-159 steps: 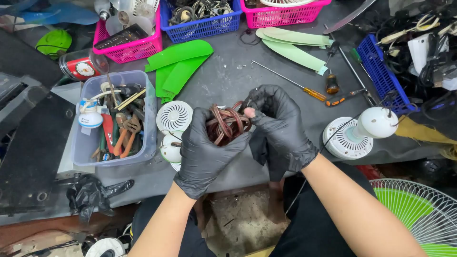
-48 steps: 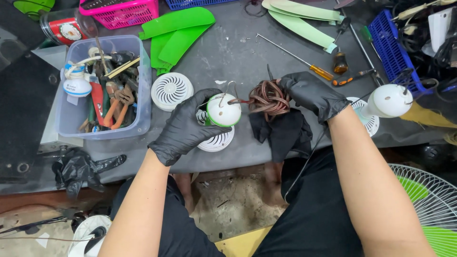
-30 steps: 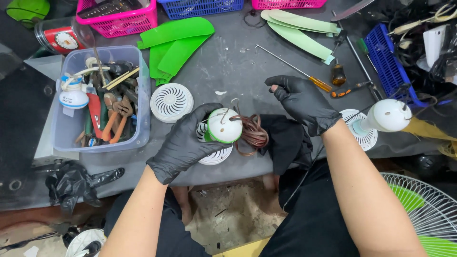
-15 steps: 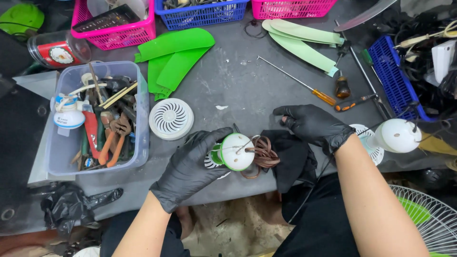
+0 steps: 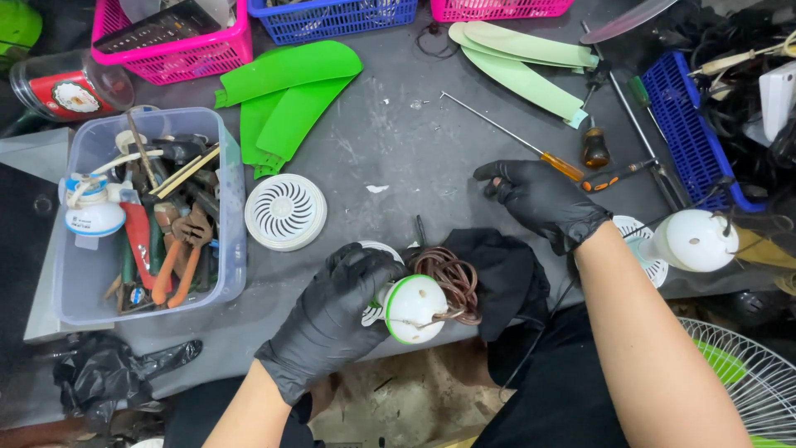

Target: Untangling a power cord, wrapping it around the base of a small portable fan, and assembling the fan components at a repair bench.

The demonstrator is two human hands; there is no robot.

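Seen from the head camera, the left hand (image 5: 336, 319), in a black glove, comes up from the lower edge with the forearm angled toward the upper right. Its fingers are curled around a white, rounded motor housing with a green rim (image 5: 414, 309), clasping it from the left side at the near edge of the grey workbench (image 5: 390, 149). A coil of brown copper wire (image 5: 448, 278) sits just behind and to the right of the housing, touching it, with thin strands trailing across the white dome. A black cloth (image 5: 502, 270) lies right beside the coil.

The right hand (image 5: 543, 199), also in a black glove, reaches forward over the bench with the forearm running back toward the lower right. Its palm faces down, fingers loosely bent and spread, grasping nothing; the fingertips rest on or just above the bench surface, near the orange handle of a long screwdriver (image 5: 518, 141).

A white round vent grille (image 5: 286, 211) lies flat to the left of the hands. Farther left stands a clear plastic bin (image 5: 83, 274) holding pliers and other tools. Green fan blades (image 5: 290, 91) lie beyond the grille, and a second white housing (image 5: 692, 241) rests past the right forearm.
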